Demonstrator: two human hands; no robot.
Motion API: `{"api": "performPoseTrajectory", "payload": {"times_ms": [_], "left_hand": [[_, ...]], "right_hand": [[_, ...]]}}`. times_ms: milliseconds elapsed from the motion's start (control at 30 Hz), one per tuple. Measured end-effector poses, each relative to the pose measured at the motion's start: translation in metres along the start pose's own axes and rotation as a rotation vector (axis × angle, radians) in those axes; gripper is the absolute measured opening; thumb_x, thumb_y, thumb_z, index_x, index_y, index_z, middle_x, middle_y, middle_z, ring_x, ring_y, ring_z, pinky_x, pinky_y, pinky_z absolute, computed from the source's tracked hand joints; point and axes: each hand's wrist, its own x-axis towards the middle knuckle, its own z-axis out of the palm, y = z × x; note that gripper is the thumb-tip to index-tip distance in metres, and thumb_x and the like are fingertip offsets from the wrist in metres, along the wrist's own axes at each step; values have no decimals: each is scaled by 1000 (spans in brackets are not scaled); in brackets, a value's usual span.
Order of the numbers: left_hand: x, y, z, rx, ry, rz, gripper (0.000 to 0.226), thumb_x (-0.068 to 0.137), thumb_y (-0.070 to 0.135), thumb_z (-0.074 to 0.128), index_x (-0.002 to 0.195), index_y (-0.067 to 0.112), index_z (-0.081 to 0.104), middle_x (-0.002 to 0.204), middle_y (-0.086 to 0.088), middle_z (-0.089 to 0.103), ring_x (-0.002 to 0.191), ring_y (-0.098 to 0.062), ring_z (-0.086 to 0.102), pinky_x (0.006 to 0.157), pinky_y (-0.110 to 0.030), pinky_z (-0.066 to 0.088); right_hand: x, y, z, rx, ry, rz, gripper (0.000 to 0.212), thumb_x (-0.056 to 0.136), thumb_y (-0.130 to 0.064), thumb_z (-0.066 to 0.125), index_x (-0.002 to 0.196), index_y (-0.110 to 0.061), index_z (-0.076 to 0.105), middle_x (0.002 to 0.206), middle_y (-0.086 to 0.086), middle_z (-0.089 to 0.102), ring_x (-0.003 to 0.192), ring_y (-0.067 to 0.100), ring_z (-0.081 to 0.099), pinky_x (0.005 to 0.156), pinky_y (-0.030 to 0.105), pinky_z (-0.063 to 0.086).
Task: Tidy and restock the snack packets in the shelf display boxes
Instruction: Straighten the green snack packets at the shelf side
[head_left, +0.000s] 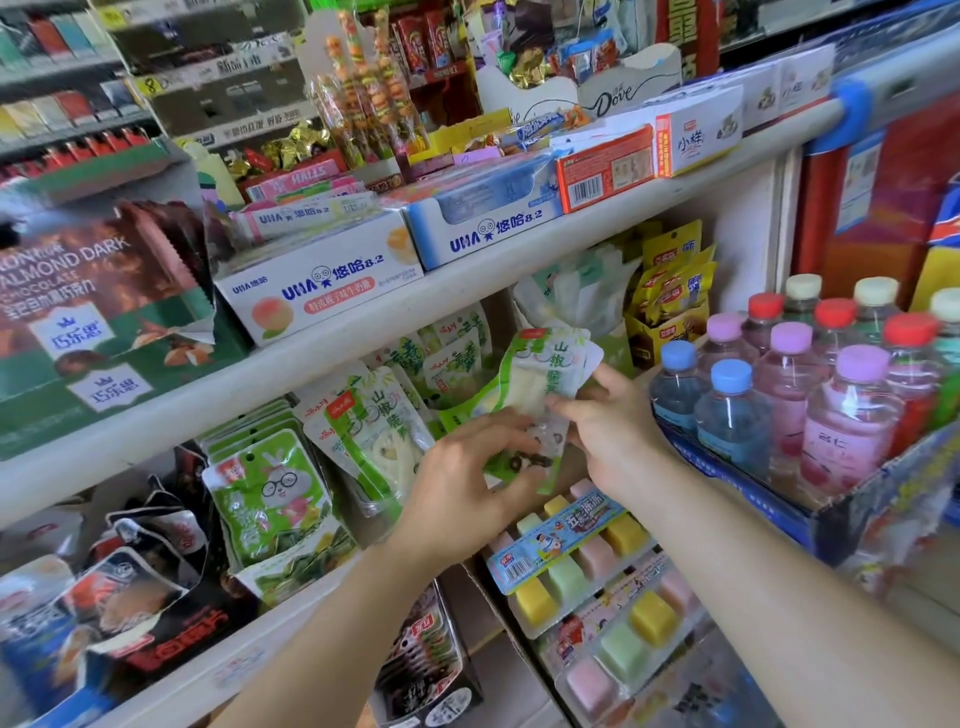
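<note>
1. Green-and-white printed plastic snack packets (543, 371) were held upright as a bundle in front of the middle shelf. A standing row of like packets (374, 431) was to the left and a group of clear plastic drink bottles (841, 431) to the right.
2. The lower end of the bundle was gripped in the curled fingers of the left hand (467, 483). Its right edge was pinched by the right hand (615, 431), thumb on the front and fingers behind, so both hands were clamped on the bundle.
3. The step in hand was judged to be the squaring-up of a small bundle before it was slotted in. The restocking itself was not yet done.
4. For the next move, the bundle would need to be kept aligned and slid in beside the standing row without the front packets being tipped over.
5. The following were counted:
   - two hands;
   - at least two packets in the bundle, though the exact number could not be told;
   - two like packets seen face-on;
   - two white-and-blue cardboard cartons (332, 291) at the front of the shelf above;
   - eleven bottle caps: three red, three cream, three lilac and two blue.
</note>
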Motion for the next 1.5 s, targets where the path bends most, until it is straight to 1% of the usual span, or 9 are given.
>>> {"api": "performPoseTrajectory", "payload": {"times_ms": [133, 233, 333, 533, 800, 933, 1100, 1367, 1500], "left_hand": [[5, 3, -10, 53, 256, -112, 29, 89, 31, 71, 115, 20, 72, 123, 10, 68, 119, -10, 60, 100, -37, 50], [13, 6, -16, -21, 191, -422, 65, 85, 43, 77, 142, 21, 55, 133, 8, 62, 123, -13, 58, 104, -41, 50], [18, 11, -14, -229, 130, -606, 91, 64, 64, 78, 141, 23, 56, 120, 8, 71, 109, -12, 68, 95, -44, 58], [18, 21, -5, -320, 168, -661, 48, 63, 49, 79, 104, 23, 77, 86, 5, 78, 84, -19, 74, 81, -47, 61], [25, 27, 0, -431, 262, -704, 44, 71, 26, 90, 106, 20, 63, 96, -1, 77, 89, -23, 74, 83, -49, 61], [38, 25, -19, -410, 477, -773, 39, 81, 27, 87, 101, 33, 54, 107, 0, 69, 99, -23, 68, 88, -40, 57], [58, 11, -30, -304, 650, -780, 52, 85, 23, 83, 127, 15, 56, 118, -6, 69, 106, -28, 66, 96, -47, 56], [67, -10, 1, -155, 368, -902, 54, 83, 23, 83, 130, 16, 59, 120, -8, 71, 112, -30, 68, 94, -44, 57], [62, -14, 8, -100, 254, -849, 49, 81, 23, 83, 125, 18, 61, 115, -6, 73, 107, -28, 69, 92, -44, 58]], "right_hand": [[2, -2, -5, -60, -69, -36, 39, 87, 8, 65, 116, -17, 71, 104, 3, 77, 99, 29, 73, 95, 56, 54], [0, -4, -6, -49, -125, -51, 37, 87, 13, 63, 111, -14, 72, 103, 6, 77, 104, 30, 71, 96, 47, 55], [-1, -3, -7, -50, -153, -45, 36, 87, 12, 65, 117, -6, 69, 106, 9, 76, 106, 29, 71, 98, 46, 54], [-2, 3, -6, -77, -47, -27, 44, 85, -1, 75, 127, -8, 66, 112, 11, 72, 108, 26, 69, 100, 46, 53], [-11, -9, -10, -298, -18, -213, 30, 84, -15, 79, 105, -31, 64, 105, -4, 71, 97, 12, 67, 78, 27, 51], [-12, -11, -11, -680, -154, -500, 35, 90, -16, 72, 122, -26, 66, 122, -13, 66, 113, 6, 61, 96, 26, 48], [-2, 9, -10, -1129, -341, -661, 51, 89, -23, 72, 138, -19, 59, 145, 2, 54, 135, 24, 45, 110, 46, 40], [5, 14, -12, -1379, -398, -645, 60, 93, -39, 63, 148, -33, 41, 158, -10, 33, 149, 17, 23, 108, 49, 30], [5, 15, -10, -1442, -365, -724, 41, 89, -34, 67, 129, -29, 55, 132, -8, 48, 128, 18, 41, 89, 39, 30]]}}
